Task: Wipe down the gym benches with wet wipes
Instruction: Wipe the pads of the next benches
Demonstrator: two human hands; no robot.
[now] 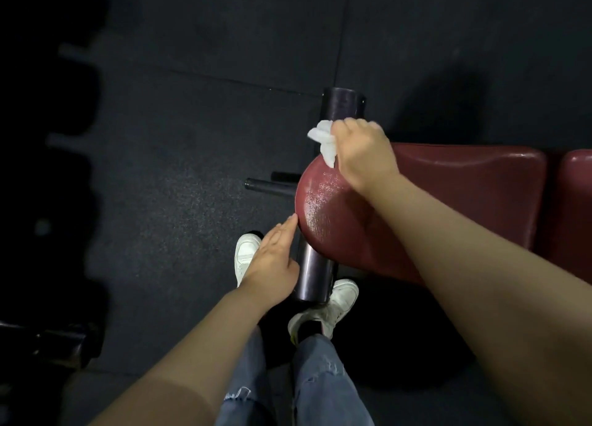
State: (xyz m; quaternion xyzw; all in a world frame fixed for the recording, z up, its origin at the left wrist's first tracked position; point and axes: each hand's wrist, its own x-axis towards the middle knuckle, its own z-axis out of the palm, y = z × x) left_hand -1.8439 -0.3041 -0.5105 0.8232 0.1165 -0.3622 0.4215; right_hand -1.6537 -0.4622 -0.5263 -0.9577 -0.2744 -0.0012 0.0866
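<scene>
A dark red padded gym bench [448, 208] runs from the middle of the view out to the right edge; its rounded near end shines wet. My right hand [363, 151] grips a crumpled white wet wipe [325, 140] at the far corner of that rounded end. My left hand [272, 259] is held flat with straight fingers, its fingertips touching the bench's left edge. It holds nothing.
Two black foam rollers [342, 105] [315, 275] flank the bench end, and a black metal bar [269, 185] sticks out to the left. My white shoes [333, 307] stand on the dark rubber floor [192, 137]. Dark, blurred equipment [48, 345] lines the left edge.
</scene>
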